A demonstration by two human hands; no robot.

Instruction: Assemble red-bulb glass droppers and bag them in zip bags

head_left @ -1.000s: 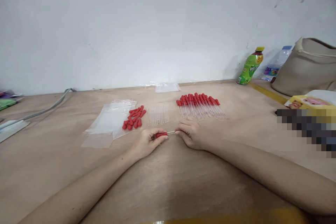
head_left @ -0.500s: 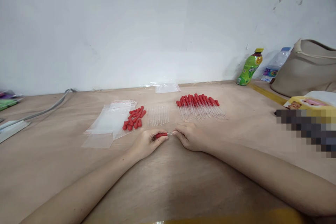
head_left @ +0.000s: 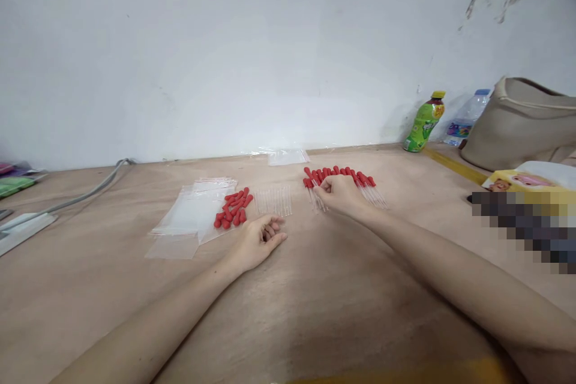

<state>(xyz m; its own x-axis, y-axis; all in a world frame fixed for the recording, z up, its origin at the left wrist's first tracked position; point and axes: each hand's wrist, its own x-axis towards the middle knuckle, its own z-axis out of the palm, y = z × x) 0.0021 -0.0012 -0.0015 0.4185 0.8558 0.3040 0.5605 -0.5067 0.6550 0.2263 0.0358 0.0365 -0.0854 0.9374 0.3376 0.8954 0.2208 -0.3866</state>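
Observation:
My right hand pinches a glass dropper near the left end of the row of finished droppers. That dropper's red rubber bulb points away from me, and the fingers hide part of its glass tube. My left hand rests on the table, fingers loosely curled and apart from the thumb, with nothing in it. Just beyond it lie loose red rubber bulbs, on the edge of the clear plastic bags. A row of bare glass tubes lies between the loose bulbs and the droppers.
Against the wall at the right stand a green drink bottle, a clear water bottle and a beige bag. A yellow packet is nearer. A grey cable crosses the table's left side. Another plastic bag lies by the wall.
My right hand has moved away from me and to the right, carrying the dropper to the row. My left hand has let go of the red bulb and opened.

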